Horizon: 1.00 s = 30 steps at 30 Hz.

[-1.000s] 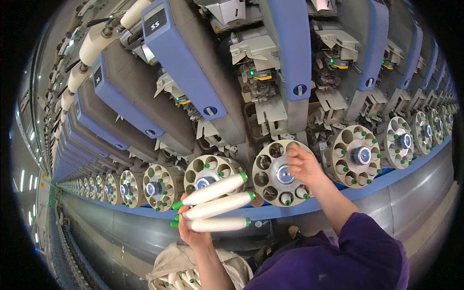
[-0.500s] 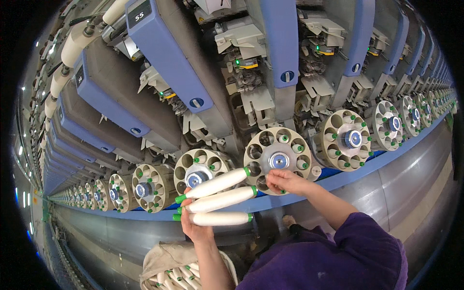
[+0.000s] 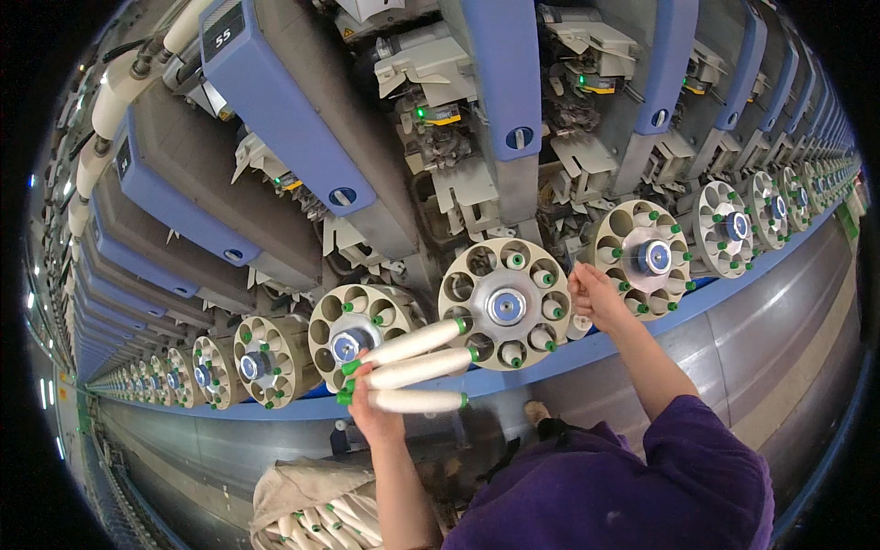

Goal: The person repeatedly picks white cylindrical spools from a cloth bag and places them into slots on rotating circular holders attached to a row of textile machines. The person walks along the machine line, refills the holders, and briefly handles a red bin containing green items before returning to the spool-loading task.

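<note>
My left hand (image 3: pixel 370 411) is closed round the green-tipped ends of three white yarn bobbins. They fan out to the right: an upper bobbin (image 3: pixel 410 343), a middle bobbin (image 3: pixel 422 368) and a lower bobbin (image 3: pixel 414 401). Just beyond their tips stands a round cream bobbin magazine (image 3: pixel 478 316) with a blue hub. Several bobbins sit in its right and lower pockets, while its left pockets look dark. My right hand (image 3: pixel 598 295) is raised between this magazine and the one to its right, fingertips pinched together. Whether a thread is between them is too fine to see.
A cloth-lined container (image 3: pixel 298 490) full of bobbins stands below my left forearm. Similar magazines, such as the right-hand magazine (image 3: pixel 632 261), line a blue rail (image 3: pixel 715 295). Blue-fronted machine units (image 3: pixel 289 110) rise behind them.
My right hand has moved up and to the right, off the lower right of the middle magazine, uncovering bobbins in its lower pockets. My left hand still holds the three bobbins.
</note>
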Tool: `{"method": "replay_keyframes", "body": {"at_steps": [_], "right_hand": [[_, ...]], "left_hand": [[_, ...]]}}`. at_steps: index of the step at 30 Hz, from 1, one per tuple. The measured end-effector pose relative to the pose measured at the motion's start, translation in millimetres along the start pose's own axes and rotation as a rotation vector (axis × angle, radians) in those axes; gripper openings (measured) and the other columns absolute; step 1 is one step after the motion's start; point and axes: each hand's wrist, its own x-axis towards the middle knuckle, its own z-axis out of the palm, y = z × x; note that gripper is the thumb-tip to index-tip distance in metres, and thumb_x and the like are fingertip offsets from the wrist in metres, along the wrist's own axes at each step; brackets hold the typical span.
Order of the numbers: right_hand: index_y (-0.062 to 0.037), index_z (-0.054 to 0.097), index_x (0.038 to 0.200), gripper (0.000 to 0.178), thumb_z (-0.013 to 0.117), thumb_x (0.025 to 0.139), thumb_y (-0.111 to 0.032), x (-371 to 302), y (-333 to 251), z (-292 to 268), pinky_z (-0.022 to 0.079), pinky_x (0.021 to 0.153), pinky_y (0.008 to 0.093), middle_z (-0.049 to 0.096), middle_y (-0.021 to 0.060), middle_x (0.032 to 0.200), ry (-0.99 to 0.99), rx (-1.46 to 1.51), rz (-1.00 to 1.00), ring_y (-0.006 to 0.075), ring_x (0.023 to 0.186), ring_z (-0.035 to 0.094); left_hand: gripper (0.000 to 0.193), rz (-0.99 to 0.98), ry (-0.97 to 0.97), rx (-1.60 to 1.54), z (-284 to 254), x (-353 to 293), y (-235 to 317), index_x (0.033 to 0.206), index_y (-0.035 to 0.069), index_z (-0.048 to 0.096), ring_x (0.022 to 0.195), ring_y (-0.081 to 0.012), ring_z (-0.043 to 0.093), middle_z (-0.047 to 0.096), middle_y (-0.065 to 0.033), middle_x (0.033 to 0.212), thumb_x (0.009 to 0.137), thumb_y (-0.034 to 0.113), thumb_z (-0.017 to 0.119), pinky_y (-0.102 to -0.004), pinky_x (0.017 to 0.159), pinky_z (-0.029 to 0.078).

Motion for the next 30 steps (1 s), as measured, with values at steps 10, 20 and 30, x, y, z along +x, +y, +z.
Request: {"method": "replay_keyframes", "body": {"at_steps": [10,20,30], "right_hand": [[-0.004,0.063,0.09,0.033,0.052,0.096,-0.035,-51.0,-71.4,10.9,0.046,0.062,0.024,0.058,-0.0004,0.064,-0.763,-0.745,0.538,0.0122,0.064,0.057],[-0.0037,0.054,0.107,0.042,0.043,0.098,-0.043,-41.5,46.6,115.6,0.049,0.082,0.0349,0.067,0.0099,0.09,-0.973,-1.063,0.132,0.0202,0.087,0.064],[-0.0113,0.056,0.091,0.029,0.042,0.099,-0.035,16.1,21.9,70.1,0.041,0.053,0.0251,0.06,0.0013,0.08,-0.756,0.982,0.333,0.0093,0.056,0.045]], "left_hand": [[0.042,-0.076,-0.13,0.166,40.3,-8.8,-56.2,0.123,0.01,0.057,0.137,-0.0215,0.032,0.037,-0.0072,0.147,0.081,0.007,0.056,-0.0386,0.112,0.022],[0.06,0.065,0.228,-0.233,35.3,-15.9,24.5,0.136,0.017,0.039,0.125,-0.0318,0.046,0.052,-0.0113,0.127,0.079,0.005,0.052,-0.0564,0.103,0.038],[0.051,0.035,0.438,-0.362,33.1,-22.6,13.7,0.132,0.023,0.046,0.089,-0.0213,0.06,0.062,-0.0046,0.095,0.084,0.02,0.063,-0.049,0.088,0.048]]}}
